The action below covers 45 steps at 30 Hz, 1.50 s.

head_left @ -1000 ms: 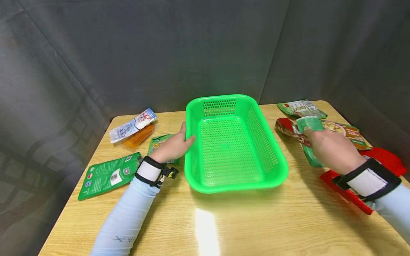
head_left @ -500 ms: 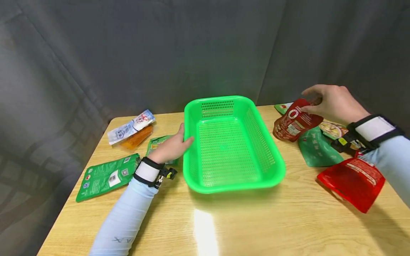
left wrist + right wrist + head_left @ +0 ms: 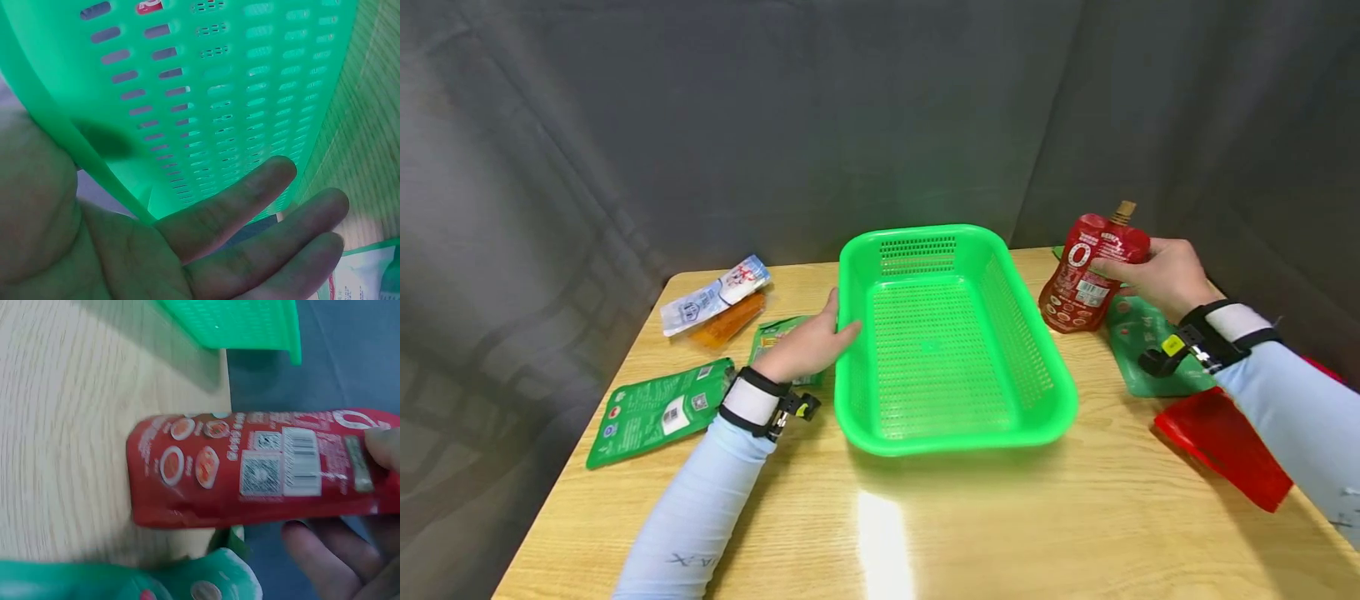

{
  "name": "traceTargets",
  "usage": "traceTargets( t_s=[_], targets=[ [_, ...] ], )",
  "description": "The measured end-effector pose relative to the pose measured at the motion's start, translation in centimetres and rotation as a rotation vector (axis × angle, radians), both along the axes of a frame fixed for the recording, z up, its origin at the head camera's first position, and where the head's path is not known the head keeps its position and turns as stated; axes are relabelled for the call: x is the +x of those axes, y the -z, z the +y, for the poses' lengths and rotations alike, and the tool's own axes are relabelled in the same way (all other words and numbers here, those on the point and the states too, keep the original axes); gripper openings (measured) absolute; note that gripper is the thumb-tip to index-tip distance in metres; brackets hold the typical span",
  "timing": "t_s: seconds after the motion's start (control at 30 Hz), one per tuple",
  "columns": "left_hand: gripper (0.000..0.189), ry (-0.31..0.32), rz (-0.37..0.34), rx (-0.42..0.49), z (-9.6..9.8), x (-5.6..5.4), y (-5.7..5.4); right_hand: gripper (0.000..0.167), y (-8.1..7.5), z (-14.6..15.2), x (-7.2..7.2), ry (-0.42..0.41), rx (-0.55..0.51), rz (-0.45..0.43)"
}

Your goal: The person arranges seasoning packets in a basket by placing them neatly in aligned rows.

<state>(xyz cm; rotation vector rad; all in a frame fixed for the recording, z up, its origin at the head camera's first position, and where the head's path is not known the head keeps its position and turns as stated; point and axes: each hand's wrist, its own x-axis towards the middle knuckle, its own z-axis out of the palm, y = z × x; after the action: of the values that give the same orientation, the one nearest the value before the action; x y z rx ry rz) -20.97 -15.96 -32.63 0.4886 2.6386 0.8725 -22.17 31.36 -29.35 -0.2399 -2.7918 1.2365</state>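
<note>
Pinched between the thumb and fingers of my right hand (image 3: 1172, 279) is a red spout pouch (image 3: 1071, 296), upright near the table's back right, its brown cap on top. Printed food pictures and a barcode face the right wrist camera on this pouch (image 3: 219, 469). A green plastic basket (image 3: 958, 444) stands mid-table. At its left side my left hand (image 3: 805, 346) rests against the rim, thumb tip over the edge. In the left wrist view the other fingers (image 3: 231, 206) extend loosely outside the slotted wall (image 3: 187, 112).
On the right lie a dark green packet (image 3: 1138, 333) beneath the right wrist and a red packet (image 3: 1225, 450) under the forearm. To the left are a large green packet (image 3: 655, 412), a white packet (image 3: 715, 296), an orange one (image 3: 730, 321) and a small green one (image 3: 767, 333).
My right hand came back from the packets at the right and took hold of the red pouch, which has swung from lying tilted to upright. The left hand and basket stay in place.
</note>
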Motion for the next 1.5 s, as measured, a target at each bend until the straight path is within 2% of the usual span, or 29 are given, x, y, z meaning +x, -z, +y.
traceTargets(
  t_s=[0.17,0.3,0.53,0.7,0.9,1.13,1.33,1.5],
  targets=[
    [0.086,0.004,0.004,0.008,0.1,0.0,0.0,0.1,0.4,-0.3,-0.6,0.005,0.048,-0.032],
    [0.086,0.008,0.005,0.013,0.4,0.0,-0.2,0.095,-0.1,-0.4,-0.9,0.0,0.07,-0.04],
    [0.085,0.014,0.003,0.017,0.8,-0.3,-0.3,0.089,-1.5,-0.3,-1.4,-0.011,0.05,-0.051],
    [0.086,0.013,0.008,0.02,0.9,-0.3,-0.2,0.09,-3.0,0.1,-1.9,0.002,0.07,-0.062],
    [0.086,0.005,0.001,0.023,0.6,-0.4,0.1,0.093,-5.9,0.0,-2.4,0.029,0.112,-0.052],
    [0.087,-0.009,0.002,0.03,0.2,-0.5,0.4,0.095,-8.8,-1.4,-3.0,0.04,0.038,-0.026],
    [0.086,-0.005,-0.002,0.034,-0.1,-0.6,0.5,0.093,-10.2,-3.2,-3.5,-0.002,0.033,0.006],
    [0.087,-0.001,-0.004,0.034,-0.1,-0.6,0.7,0.085,-10.8,-4.9,-3.9,-0.043,-0.025,0.031]
  ],
)
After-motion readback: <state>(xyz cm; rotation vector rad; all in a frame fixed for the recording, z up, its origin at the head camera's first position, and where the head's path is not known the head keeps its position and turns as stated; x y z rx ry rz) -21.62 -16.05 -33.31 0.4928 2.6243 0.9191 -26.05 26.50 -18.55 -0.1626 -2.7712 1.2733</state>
